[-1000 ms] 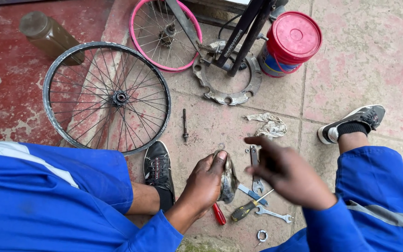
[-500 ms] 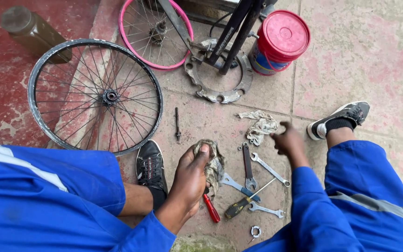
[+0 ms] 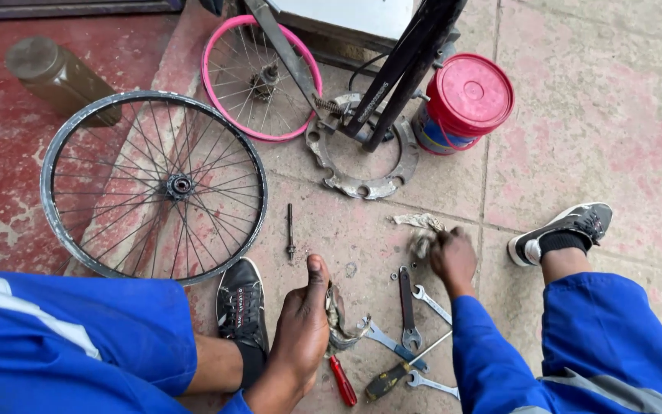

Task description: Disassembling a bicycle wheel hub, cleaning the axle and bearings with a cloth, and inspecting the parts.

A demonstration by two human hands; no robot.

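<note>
I sit on the ground in blue overalls. My left hand [image 3: 304, 326] is closed around a dirty rag [image 3: 338, 314] with a small metal part in it, low in the middle. My right hand [image 3: 453, 257] reaches forward and grips another grimy rag [image 3: 420, 232] lying on the pavement. Between the hands lie several spanners [image 3: 407, 307], and nearer me a screwdriver with a red handle [image 3: 342, 381] and one with a yellow and black handle [image 3: 392, 374]. A thin axle rod [image 3: 290, 230] rests ahead of my left shoe [image 3: 240, 307].
A black spoked wheel rim [image 3: 154, 184] lies at the left, a smaller pink rim [image 3: 262, 80] behind it. A bike stand [image 3: 400, 69] sits on a metal ring [image 3: 361, 184], beside a red-lidded bucket [image 3: 465, 100]. A brown bottle [image 3: 59, 77] lies far left.
My right hand left the left hand, moved forward and took hold of the rag on the pavement. My left hand stayed low, still clutching its rag. The view tilted slightly.
</note>
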